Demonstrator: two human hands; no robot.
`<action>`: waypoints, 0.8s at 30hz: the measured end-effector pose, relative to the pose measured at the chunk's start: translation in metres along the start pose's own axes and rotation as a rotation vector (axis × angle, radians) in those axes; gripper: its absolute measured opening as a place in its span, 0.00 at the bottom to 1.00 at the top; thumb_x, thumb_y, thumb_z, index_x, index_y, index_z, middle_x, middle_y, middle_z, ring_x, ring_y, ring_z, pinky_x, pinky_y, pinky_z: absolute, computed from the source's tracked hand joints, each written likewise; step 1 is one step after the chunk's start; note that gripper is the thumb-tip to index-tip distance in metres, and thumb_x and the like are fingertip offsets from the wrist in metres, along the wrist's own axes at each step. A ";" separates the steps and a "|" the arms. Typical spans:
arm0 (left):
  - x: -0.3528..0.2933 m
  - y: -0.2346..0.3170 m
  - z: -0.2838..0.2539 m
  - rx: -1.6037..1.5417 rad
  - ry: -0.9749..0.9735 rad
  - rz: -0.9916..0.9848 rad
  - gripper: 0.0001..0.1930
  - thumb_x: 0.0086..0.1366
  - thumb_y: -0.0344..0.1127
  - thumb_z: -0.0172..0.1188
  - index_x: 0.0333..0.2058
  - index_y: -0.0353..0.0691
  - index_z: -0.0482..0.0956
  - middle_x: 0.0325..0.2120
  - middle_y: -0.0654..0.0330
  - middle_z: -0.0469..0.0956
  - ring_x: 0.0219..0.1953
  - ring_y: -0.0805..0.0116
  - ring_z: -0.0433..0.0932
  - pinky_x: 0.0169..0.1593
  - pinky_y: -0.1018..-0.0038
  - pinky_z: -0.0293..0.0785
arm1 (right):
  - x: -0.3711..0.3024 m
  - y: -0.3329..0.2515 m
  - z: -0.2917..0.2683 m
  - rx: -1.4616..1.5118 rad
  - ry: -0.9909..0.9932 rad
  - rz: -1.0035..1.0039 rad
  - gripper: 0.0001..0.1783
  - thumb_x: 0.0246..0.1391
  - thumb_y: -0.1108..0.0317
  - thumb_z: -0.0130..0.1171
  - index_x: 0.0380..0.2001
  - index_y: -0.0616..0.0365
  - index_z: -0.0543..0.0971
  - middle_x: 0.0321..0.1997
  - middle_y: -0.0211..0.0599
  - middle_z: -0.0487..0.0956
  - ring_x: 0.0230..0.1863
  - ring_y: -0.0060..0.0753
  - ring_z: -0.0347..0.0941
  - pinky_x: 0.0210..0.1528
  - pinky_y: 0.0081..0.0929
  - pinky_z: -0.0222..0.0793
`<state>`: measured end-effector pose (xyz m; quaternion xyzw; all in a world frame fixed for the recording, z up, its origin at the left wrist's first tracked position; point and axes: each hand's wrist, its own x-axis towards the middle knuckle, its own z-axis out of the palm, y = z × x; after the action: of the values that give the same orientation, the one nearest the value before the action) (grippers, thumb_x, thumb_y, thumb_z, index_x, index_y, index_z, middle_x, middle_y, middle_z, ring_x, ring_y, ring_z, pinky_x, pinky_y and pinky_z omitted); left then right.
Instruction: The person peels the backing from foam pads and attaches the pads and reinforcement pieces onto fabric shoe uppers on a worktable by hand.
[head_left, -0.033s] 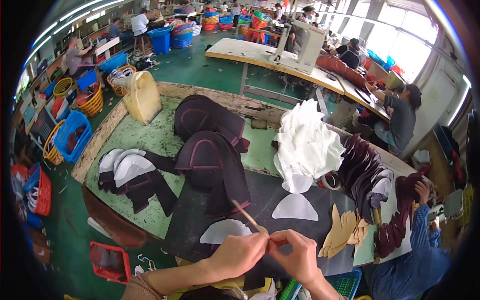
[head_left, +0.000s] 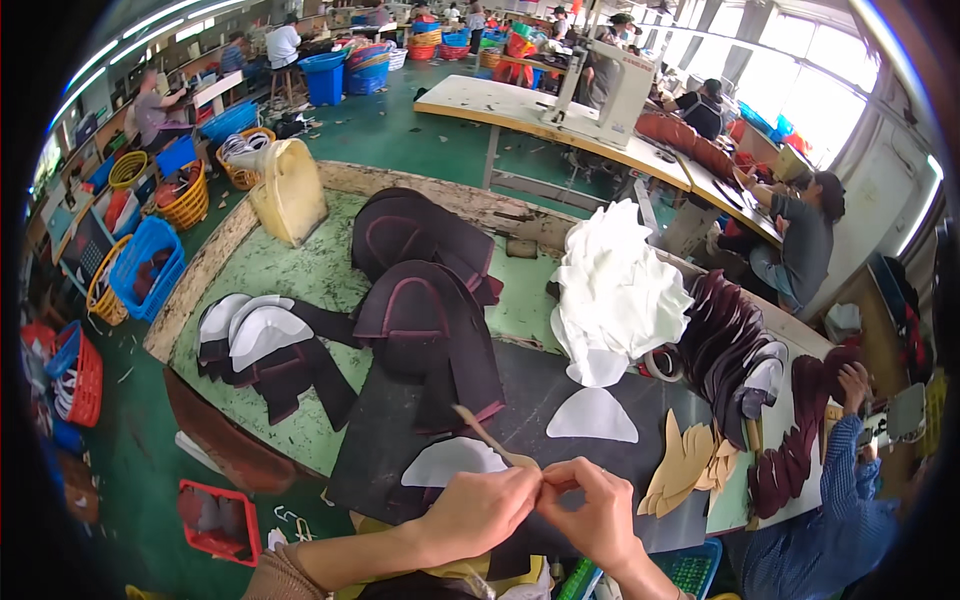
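Note:
My left hand (head_left: 482, 512) is closed, with a thin tan stick (head_left: 484, 432) jutting up and leftward from its fingertips. My right hand (head_left: 592, 512) meets it in a pinch, thumb and forefinger pressed together; what lies between them is hidden. Just beyond my left hand, a white half-moon piece (head_left: 450, 462) rests on dark material. Another white half-moon piece (head_left: 592, 416) lies flat on the black mat (head_left: 530, 385). Behind them are dark shaped pieces with maroon edging (head_left: 425, 312) and a tall heap of white pieces (head_left: 620, 285).
Dark pieces with white half-moons (head_left: 265, 335) lie at left. A yellowed plastic jug (head_left: 288, 195) stands at the back left corner. Tan pieces (head_left: 677, 470) and a row of maroon pieces (head_left: 725, 335) lie at right. A co-worker's blue sleeve (head_left: 842, 470) reaches in at the right edge.
The stick's free tip has shifted slightly left and down. Both hands stay almost in place, still fingertip to fingertip.

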<state>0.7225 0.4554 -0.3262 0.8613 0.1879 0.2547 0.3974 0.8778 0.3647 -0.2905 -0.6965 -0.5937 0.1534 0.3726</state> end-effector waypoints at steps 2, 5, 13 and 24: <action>-0.003 0.005 -0.001 0.069 0.079 0.063 0.06 0.69 0.34 0.57 0.36 0.38 0.73 0.25 0.55 0.77 0.27 0.51 0.78 0.29 0.62 0.72 | -0.002 -0.001 0.004 0.046 0.008 0.054 0.09 0.45 0.78 0.69 0.32 0.65 0.81 0.33 0.37 0.86 0.34 0.27 0.84 0.40 0.23 0.79; -0.005 0.005 -0.005 -0.044 0.075 -0.012 0.12 0.71 0.43 0.56 0.33 0.40 0.75 0.25 0.57 0.77 0.25 0.55 0.79 0.27 0.62 0.73 | -0.007 -0.007 0.004 0.146 0.019 0.107 0.08 0.46 0.79 0.68 0.31 0.66 0.81 0.33 0.38 0.86 0.35 0.26 0.84 0.42 0.23 0.79; -0.005 -0.023 -0.013 -0.886 -0.394 -0.358 0.23 0.70 0.51 0.60 0.23 0.37 0.77 0.16 0.71 0.69 0.22 0.81 0.65 0.27 0.77 0.60 | -0.011 0.002 0.011 0.356 -0.152 0.065 0.10 0.44 0.82 0.67 0.31 0.61 0.80 0.27 0.30 0.81 0.22 0.18 0.74 0.27 0.20 0.70; -0.049 -0.089 -0.073 -1.061 -0.745 -0.781 0.29 0.56 0.32 0.42 0.57 0.34 0.71 0.43 0.45 0.82 0.33 0.56 0.86 0.34 0.69 0.85 | -0.085 0.116 0.011 1.257 -0.609 0.791 0.11 0.59 0.61 0.45 0.27 0.55 0.69 0.18 0.28 0.66 0.18 0.21 0.63 0.21 0.20 0.60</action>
<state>0.6293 0.5273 -0.3690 0.4544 0.1847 -0.1563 0.8573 0.9320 0.2863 -0.3985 -0.4427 -0.1811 0.7630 0.4348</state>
